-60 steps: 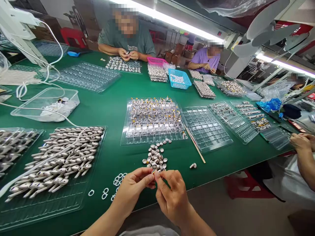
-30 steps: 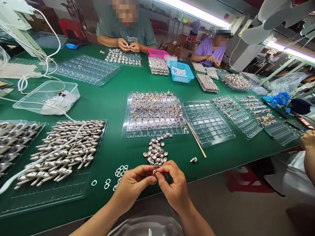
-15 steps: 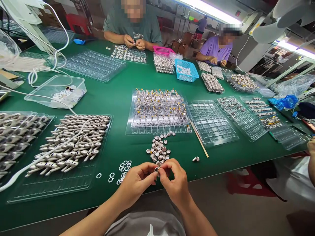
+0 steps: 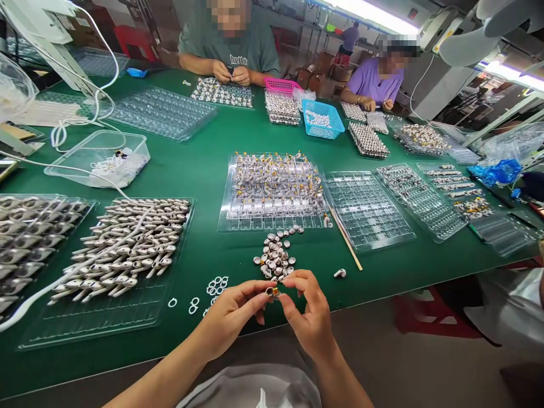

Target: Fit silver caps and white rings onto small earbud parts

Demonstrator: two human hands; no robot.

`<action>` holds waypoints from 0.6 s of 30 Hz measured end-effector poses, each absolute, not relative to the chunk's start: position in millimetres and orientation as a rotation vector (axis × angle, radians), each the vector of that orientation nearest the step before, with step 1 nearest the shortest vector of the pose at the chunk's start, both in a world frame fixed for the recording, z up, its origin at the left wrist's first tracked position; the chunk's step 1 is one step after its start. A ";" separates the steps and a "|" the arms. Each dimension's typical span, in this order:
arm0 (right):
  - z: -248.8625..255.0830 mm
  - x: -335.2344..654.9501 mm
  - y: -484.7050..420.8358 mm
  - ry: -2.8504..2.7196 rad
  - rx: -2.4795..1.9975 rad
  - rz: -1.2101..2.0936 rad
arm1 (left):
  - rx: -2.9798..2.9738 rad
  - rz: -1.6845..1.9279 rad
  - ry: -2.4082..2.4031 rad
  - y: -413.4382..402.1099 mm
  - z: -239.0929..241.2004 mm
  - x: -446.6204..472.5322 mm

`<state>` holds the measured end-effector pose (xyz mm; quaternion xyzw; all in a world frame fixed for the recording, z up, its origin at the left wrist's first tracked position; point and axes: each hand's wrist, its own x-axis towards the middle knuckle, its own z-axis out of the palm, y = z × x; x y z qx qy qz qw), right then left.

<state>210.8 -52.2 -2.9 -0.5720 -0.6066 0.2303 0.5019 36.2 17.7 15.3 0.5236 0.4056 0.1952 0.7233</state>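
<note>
Between the thumb and index finger of my left hand (image 4: pixel 236 309) is a small round earbud part (image 4: pixel 270 292) with an orange tab. Close by on its right is my right hand (image 4: pixel 309 311), thumb and index finger apart; its thumb tip is beside the part, and I cannot tell if they touch. Just beyond my fingers lies a loose pile of small round metallic caps (image 4: pixel 276 255). Several white rings (image 4: pixel 217 285) lie left of my left hand. A single white earbud piece (image 4: pixel 340 273) rests on the right.
A clear tray of parts with orange tabs (image 4: pixel 272 187) stands ahead, a wooden stick (image 4: pixel 351 249) beside it. On the left are a tray of earbud shells (image 4: pixel 123 243) and a plastic box (image 4: pixel 136 156). Co-workers sit across the green table (image 4: pixel 182 170), near a blue basket (image 4: pixel 323 133).
My right thumb and index finger have spread and drawn slightly away from the small part. The orange tab now shows, while my left hand keeps its pinch.
</note>
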 end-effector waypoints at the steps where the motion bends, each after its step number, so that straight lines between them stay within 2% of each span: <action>1: -1.7 211.6 -53.1 -1.460 -1.377 0.609 | 1.121 0.437 0.881 17.9 15.3 36.4; 10: 4.0 203.1 -48.5 -1.371 -1.408 0.753 | 1.041 0.453 0.842 17.4 9.8 35.2; 18: 2.3 202.6 -49.6 -1.459 -1.365 0.639 | 1.048 0.442 0.868 16.8 7.1 32.9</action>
